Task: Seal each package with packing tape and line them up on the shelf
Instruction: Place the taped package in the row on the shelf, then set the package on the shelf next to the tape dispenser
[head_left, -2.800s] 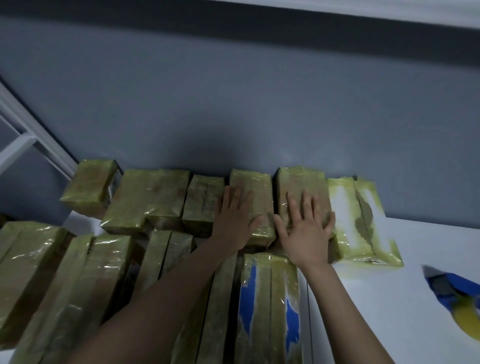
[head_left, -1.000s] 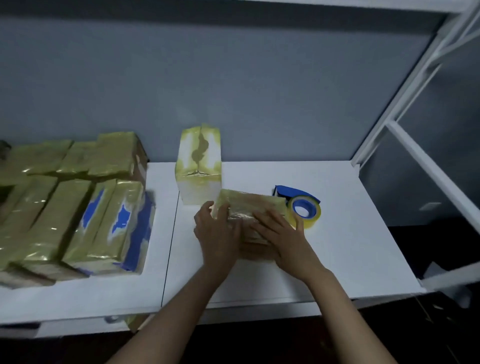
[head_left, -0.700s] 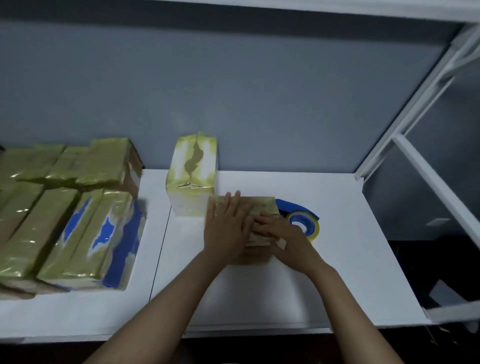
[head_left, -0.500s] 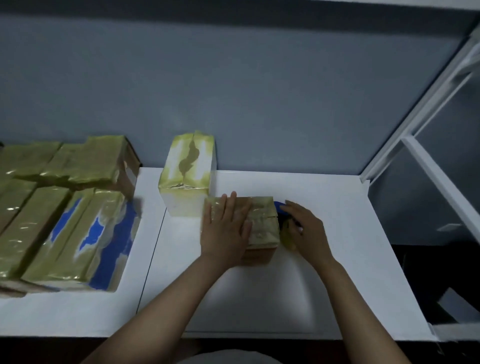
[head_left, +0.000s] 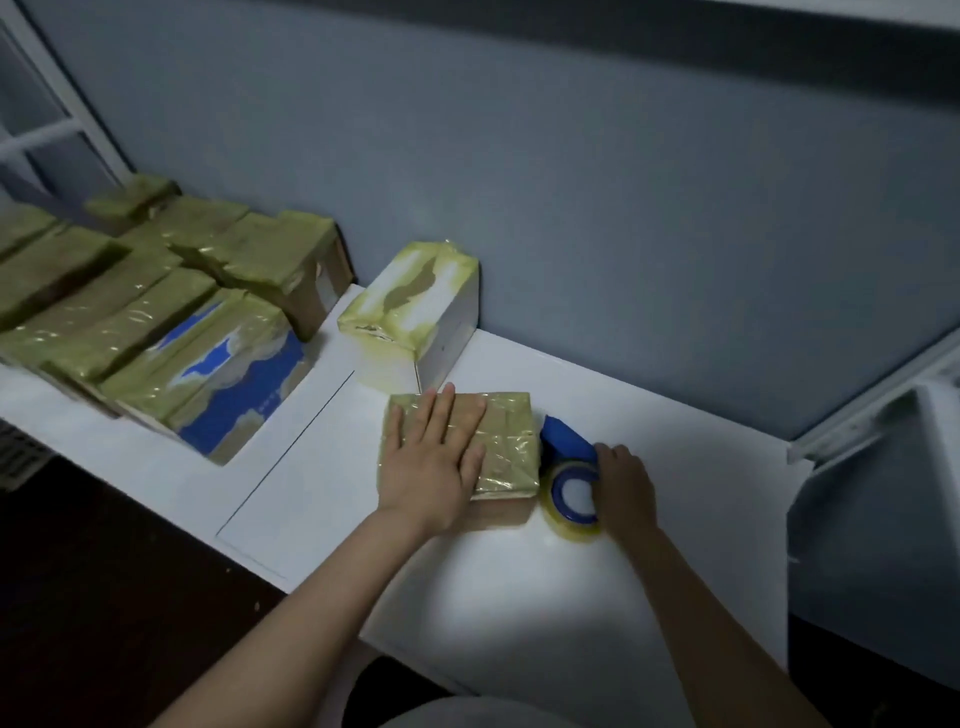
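A small tape-wrapped brown package (head_left: 506, 447) lies flat on the white shelf (head_left: 519, 597). My left hand (head_left: 434, 462) rests palm-down on its left half with fingers straight. Just right of the package sits a blue tape dispenser (head_left: 566, 467) holding a roll of yellowish clear tape. My right hand (head_left: 626, 486) grips the dispenser from its right side, fingers curled round it.
A white tape-covered box (head_left: 415, 312) stands behind the package near the grey wall. Several wrapped packages (head_left: 156, 312) are stacked in rows at the left. A white shelf post (head_left: 883, 405) rises at the right. The shelf's front edge runs diagonally below my arms.
My right hand has left the package and taken hold of the tape dispenser. My left hand stays flat on the package. The camera has tilted and shifted.
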